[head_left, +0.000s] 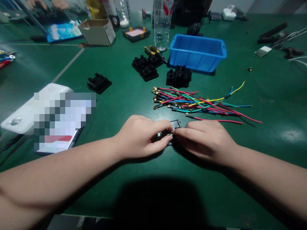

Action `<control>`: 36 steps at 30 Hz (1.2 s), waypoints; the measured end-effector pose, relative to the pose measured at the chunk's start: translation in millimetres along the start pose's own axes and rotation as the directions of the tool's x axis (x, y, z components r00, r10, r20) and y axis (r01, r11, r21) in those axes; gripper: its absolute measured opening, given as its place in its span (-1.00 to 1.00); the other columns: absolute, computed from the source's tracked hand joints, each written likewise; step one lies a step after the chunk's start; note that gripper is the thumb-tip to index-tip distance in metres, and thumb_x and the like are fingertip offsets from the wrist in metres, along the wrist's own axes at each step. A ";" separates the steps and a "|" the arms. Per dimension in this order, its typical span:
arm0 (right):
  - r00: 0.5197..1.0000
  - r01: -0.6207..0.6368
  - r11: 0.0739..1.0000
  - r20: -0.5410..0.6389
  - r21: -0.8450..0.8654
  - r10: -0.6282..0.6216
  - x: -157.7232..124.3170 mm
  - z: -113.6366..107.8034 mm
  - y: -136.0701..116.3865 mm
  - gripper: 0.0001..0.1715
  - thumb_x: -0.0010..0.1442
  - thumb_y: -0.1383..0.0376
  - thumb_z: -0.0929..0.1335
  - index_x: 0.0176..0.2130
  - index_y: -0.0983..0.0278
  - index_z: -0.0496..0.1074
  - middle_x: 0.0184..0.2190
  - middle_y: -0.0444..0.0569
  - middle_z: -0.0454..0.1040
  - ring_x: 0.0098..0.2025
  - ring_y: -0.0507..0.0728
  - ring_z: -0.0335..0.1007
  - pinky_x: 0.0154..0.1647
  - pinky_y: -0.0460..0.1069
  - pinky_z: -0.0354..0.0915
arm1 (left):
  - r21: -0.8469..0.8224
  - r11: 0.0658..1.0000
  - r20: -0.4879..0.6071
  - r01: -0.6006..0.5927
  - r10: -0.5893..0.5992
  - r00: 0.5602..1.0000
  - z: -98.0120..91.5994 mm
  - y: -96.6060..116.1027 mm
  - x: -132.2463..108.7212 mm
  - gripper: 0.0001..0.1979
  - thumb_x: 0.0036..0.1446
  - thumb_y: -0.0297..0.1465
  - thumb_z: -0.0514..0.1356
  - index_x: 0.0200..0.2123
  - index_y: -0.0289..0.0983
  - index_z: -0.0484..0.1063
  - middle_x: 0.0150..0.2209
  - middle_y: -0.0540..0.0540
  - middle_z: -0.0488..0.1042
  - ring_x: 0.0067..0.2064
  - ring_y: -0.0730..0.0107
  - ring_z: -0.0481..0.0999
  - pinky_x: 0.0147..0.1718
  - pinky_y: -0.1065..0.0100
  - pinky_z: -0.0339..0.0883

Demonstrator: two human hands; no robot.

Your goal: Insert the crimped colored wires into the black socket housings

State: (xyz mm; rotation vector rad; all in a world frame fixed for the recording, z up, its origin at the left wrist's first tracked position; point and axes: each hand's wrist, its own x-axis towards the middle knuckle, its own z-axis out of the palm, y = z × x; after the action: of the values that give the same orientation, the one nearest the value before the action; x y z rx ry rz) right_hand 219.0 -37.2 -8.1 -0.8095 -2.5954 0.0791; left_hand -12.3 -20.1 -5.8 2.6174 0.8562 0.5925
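Both hands at desk (263, 105) near edge: left hand (141, 137) and right hand (203, 140) fingers pinched shut on small black connector (174, 125); coloured wires (199, 102) just beyond

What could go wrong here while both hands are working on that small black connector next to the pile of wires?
The black connector is mostly hidden under the left hand and right hand, so a misaligned part could go unnoticed. The loose coloured wires lie just beyond the fingers; a forward slide of either hand might snag or scatter them. The water bottle stands upright near the blue bin, and a long reach could tip it.
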 end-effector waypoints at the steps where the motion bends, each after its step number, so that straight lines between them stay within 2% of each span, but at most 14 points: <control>1: 1.000 0.002 1.000 -0.004 -0.001 -0.002 0.1 0.1 0.0 -0.82 0.31 0.35 0.25 -0.20 0.27 0.45 -0.52 -0.12 0.40 -0.51 0.02 0.20 -0.50 -0.03 -0.02 | 0.003 1.000 0.006 0.010 -0.010 1.000 -0.4 0.0 0.3 -0.84 0.22 -0.31 0.14 -0.21 -0.23 0.47 -0.65 0.12 0.36 -0.60 0.52 0.36 -0.52 0.45 0.12; 9: 1.000 -0.012 0.995 -0.014 0.096 0.014 1.4 -0.6 -1.0 -0.81 0.28 0.37 0.26 -0.12 0.31 0.40 -0.47 -0.10 0.44 -0.50 0.03 0.25 -0.47 -0.04 0.06 | -0.006 1.000 0.033 0.002 -0.002 0.999 -1.5 -2.8 2.7 -0.83 0.19 -0.29 0.19 -0.30 -0.24 0.51 -0.64 0.10 0.37 -0.57 0.52 0.39 -0.52 0.45 0.12; 16: 0.981 -0.105 0.989 -0.151 0.108 0.120 1.9 -0.6 -1.6 -0.85 0.24 0.40 0.29 -0.16 0.29 0.38 -0.45 -0.12 0.51 -0.53 0.00 0.30 -0.46 -0.08 0.16 | -0.017 1.000 -0.032 0.007 -0.007 0.999 -2.0 -3.4 1.2 -0.84 0.17 -0.35 0.18 -0.44 -0.28 0.46 -0.67 0.10 0.31 -0.60 0.54 0.30 -0.55 0.46 0.08; 22: 0.999 -0.026 0.995 -0.041 0.092 0.030 1.7 -1.8 -0.7 -0.87 0.26 0.41 0.26 -0.21 0.30 0.39 -0.53 -0.13 0.43 -0.53 0.02 0.26 -0.48 -0.05 0.11 | -0.003 0.996 -0.015 0.086 -0.086 0.996 -1.1 -4.6 1.9 -0.72 0.17 -0.32 0.20 -0.55 -0.26 0.29 -0.66 0.12 0.21 -0.61 0.55 0.22 -0.55 0.44 0.02; 27: 1.000 0.023 0.992 -0.012 0.122 -0.022 2.0 -1.5 -0.4 -0.87 0.28 0.40 0.25 -0.21 0.32 0.39 -0.54 -0.11 0.40 -0.54 0.04 0.25 -0.49 -0.02 0.08 | -0.025 0.996 -0.023 0.091 -0.092 0.996 -0.9 -5.2 1.9 -0.71 0.18 -0.31 0.20 -0.55 -0.26 0.27 -0.67 0.13 0.20 -0.61 0.56 0.21 -0.55 0.44 0.02; 34: 0.994 -0.105 0.964 -0.014 0.244 0.112 0.4 1.9 0.8 -0.83 0.24 0.41 0.27 -0.15 0.24 0.37 -0.42 -0.11 0.54 -0.45 0.03 0.42 -0.42 -0.08 0.24 | -0.056 0.994 0.004 0.094 -0.094 0.996 -2.8 -6.3 2.0 -0.84 0.21 -0.30 0.18 -0.34 -0.26 0.47 -0.63 0.10 0.32 -0.57 0.55 0.31 -0.52 0.46 0.07; 36: 0.989 -0.131 0.962 -0.031 0.240 0.143 -0.1 2.1 0.6 -0.78 0.24 0.41 0.27 -0.09 0.24 0.36 -0.41 -0.11 0.54 -0.48 0.02 0.41 -0.45 -0.08 0.24 | -0.093 0.989 0.030 0.119 -0.117 0.993 -3.1 -6.6 2.6 -0.79 0.23 -0.29 0.15 -0.38 -0.27 0.48 -0.60 0.07 0.38 -0.54 0.53 0.34 -0.49 0.45 0.10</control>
State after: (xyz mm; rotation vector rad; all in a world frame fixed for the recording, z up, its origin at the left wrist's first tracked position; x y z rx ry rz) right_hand 218.5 -36.7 -10.2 -0.8887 -2.4221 0.3977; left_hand -15.1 -13.0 -5.1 2.4647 0.9447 0.5544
